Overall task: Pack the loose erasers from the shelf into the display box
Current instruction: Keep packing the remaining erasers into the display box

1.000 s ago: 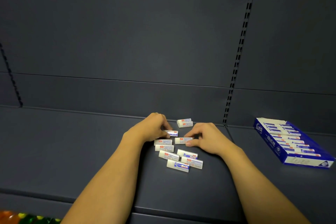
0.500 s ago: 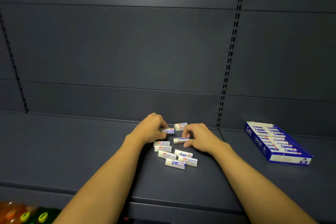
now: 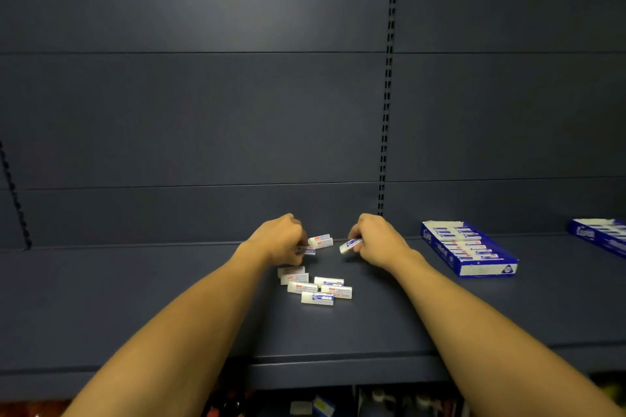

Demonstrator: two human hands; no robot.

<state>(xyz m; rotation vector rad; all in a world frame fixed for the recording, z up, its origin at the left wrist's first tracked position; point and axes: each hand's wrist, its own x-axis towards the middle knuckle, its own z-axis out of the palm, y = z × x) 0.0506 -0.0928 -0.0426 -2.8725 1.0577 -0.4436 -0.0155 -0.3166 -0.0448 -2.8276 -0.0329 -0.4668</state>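
Several white erasers with blue and red sleeves lie loose in a cluster [image 3: 315,288] on the dark shelf [image 3: 135,298]. One more eraser [image 3: 320,241] lies near the back wall between my hands. My left hand [image 3: 281,240] pinches an eraser [image 3: 309,251] at its fingertips, low over the shelf. My right hand [image 3: 376,239] grips another eraser [image 3: 349,245], lifted slightly off the shelf. The blue display box [image 3: 469,252] lies open to the right, with rows of erasers inside.
A second blue box [image 3: 601,235] shows at the right edge. A slotted upright [image 3: 386,132] runs down the back panel. The shelf's front lip [image 3: 338,360] lies below my forearms, with blurred goods on a lower level.
My right hand has lifted its eraser off the shelf and drawn away to the right. My left hand still holds its eraser. The view has tilted, showing the second box.
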